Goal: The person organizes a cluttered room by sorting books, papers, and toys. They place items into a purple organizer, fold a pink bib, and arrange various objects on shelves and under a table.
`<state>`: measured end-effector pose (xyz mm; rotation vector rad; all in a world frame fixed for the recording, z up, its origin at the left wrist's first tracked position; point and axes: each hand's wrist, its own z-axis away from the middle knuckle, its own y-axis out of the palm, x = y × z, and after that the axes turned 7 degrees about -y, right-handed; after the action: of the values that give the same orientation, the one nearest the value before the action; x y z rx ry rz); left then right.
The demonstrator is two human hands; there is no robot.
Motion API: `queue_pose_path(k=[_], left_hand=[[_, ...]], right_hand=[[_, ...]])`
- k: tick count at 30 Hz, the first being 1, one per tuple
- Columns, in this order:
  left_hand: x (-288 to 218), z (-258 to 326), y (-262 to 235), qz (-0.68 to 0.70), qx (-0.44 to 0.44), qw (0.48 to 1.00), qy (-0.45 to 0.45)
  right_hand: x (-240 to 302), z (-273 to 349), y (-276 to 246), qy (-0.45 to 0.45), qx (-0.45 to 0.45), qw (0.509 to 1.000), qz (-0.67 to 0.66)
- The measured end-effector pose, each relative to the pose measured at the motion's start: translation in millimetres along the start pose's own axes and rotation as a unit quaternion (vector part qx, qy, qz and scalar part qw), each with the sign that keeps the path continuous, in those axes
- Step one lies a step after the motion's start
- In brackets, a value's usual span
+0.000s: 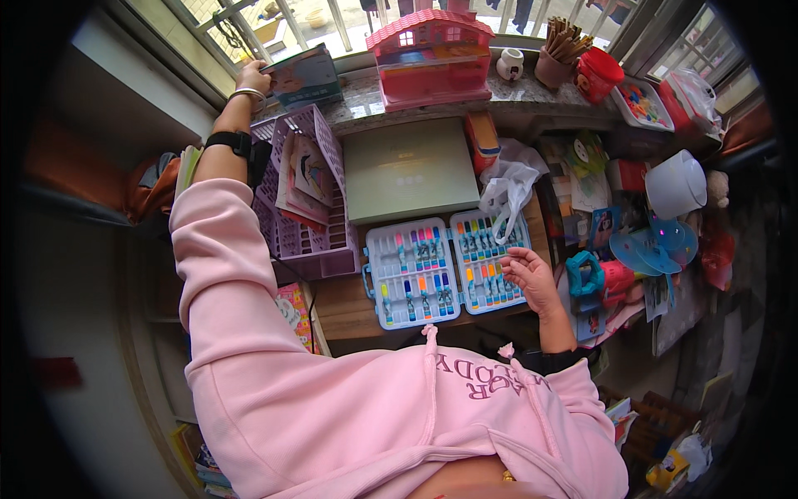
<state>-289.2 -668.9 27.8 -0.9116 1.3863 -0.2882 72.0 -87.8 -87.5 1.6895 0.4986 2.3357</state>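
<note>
My left hand [252, 79] reaches far out to the windowsill, its fingers closed over the upper left corner of a teal picture book or flat box [309, 76] that stands there. A bangle and a dark wristband are on that arm. Near the desk's front, my right hand [532, 279] hovers beside the right half of an opened blue marker case [413, 304]. Its fingers are loosely bent and apart, with nothing seen in them. Rows of coloured markers [478, 238] fill much of the case; some slots in its left half hold none.
Beneath my left arm stands a purple plastic basket [328, 264] with papers. A large pale green box [411, 166] lies behind the case, beside a crumpled plastic bag [509, 179]. A pink dollhouse [432, 62] is on the sill. Toys and a white bucket [676, 185] crowd the right.
</note>
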Motion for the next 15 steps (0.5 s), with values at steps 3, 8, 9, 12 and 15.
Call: queue_pose_path(k=[3,8,9,12,15], left_hand=[[17.5,-14.9,1.7,0.119,0.028,0.992,-0.006],[34.7,-38.9,7.8,0.038,-0.013,0.999,0.002],[34.9,-40.8,11.9,0.135,0.023,0.990,-0.034],[22.2,-41.0,23.5,0.118,0.007,0.993,0.007],[-2.0,-27.2,36.6,0.207,0.059,0.977,0.004]], right_hand=[[-0.9,1.7,-0.4,0.002,-0.005,1.000,-0.001],[-1.8,0.2,0.5,-0.003,-0.015,1.000,-0.011],[-2.7,0.1,0.6,0.000,-0.022,1.000,-0.009],[-6.2,-0.2,0.6,0.005,-0.032,0.999,-0.003],[-8.6,0.6,0.8,0.003,-0.028,1.000,-0.005]])
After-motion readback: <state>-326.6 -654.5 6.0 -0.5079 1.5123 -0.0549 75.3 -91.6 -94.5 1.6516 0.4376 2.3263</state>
